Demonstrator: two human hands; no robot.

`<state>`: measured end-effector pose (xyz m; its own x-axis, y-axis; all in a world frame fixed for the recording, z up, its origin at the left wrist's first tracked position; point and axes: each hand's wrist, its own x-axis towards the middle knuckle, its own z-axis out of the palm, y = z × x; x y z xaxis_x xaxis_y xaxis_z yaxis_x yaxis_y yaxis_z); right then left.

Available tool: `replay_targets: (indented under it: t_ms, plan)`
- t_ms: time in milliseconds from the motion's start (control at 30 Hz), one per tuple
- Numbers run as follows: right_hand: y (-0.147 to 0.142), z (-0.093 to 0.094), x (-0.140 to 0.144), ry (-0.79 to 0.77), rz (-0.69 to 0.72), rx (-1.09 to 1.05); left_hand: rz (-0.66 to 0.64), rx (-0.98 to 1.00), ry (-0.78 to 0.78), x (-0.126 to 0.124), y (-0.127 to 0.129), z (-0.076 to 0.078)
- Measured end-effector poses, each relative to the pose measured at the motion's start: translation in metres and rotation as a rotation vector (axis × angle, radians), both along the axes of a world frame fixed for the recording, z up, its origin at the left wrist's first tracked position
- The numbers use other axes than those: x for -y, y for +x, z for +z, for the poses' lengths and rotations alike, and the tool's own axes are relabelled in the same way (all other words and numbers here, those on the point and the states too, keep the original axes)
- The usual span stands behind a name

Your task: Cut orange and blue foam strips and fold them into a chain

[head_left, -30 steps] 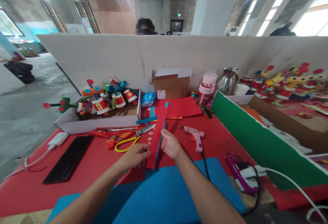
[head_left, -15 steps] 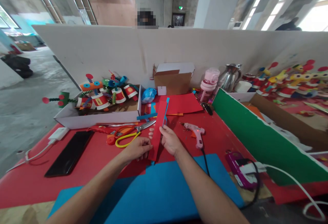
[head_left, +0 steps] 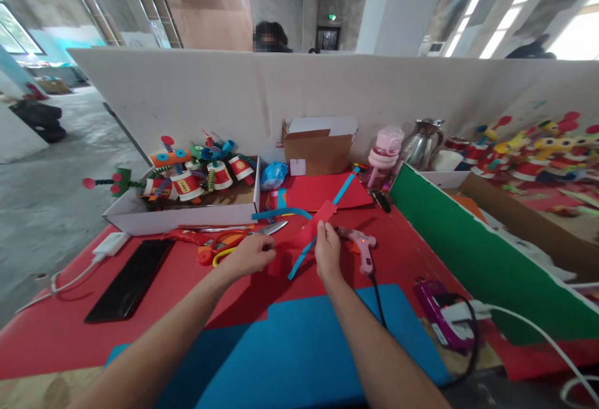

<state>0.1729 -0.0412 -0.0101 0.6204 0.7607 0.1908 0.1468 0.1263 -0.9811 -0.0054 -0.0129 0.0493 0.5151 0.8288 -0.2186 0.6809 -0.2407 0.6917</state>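
Note:
My right hand (head_left: 328, 252) pinches a red paper strip (head_left: 322, 212), which slants across the table and blurs toward its lower left end. Behind the red strip, a narrow blue paper strip (head_left: 346, 186) sticks out at the upper right and again below. To the left, my left hand (head_left: 253, 253) is apart from the strips, its fingers curled with nothing visible in them. Scissors with yellow and orange handles (head_left: 225, 253) lie partly hidden behind that hand. Another blue paper strip (head_left: 281, 212) curves toward the red one. The pink glue gun (head_left: 359, 244) rests right of my right hand.
A white box (head_left: 187, 217) of paper-cup figures stands at the left, near a black phone (head_left: 128, 281). Blue sheet (head_left: 299, 353) covers the front. A green-sided box (head_left: 440, 253) and purple power block (head_left: 442, 315) are at the right. Red sheets (head_left: 322, 191) lie behind.
My left hand has come off the red strip and drawn slightly left and up. My right hand has moved right, tilting the strips to the right; the blue strip now shows at both ends.

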Motion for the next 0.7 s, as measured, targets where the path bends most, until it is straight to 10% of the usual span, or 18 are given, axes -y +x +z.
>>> replay_targets:
  t_ms: [133, 467, 700]
  plan:
    - [-0.003, 0.010, 0.002, 0.004, -0.018, -0.110, 0.211, -0.022, 0.128, -0.032, 0.024, 0.003]
    - [-0.018, 0.021, 0.009, 0.056, 0.154, -0.362, 0.108, -0.374, 0.423, -0.065, 0.068, -0.007]
    - [-0.021, 0.021, 0.010, 0.089, 0.200, -0.372, 0.213, -0.228, 0.448, -0.128, 0.077, 0.048]
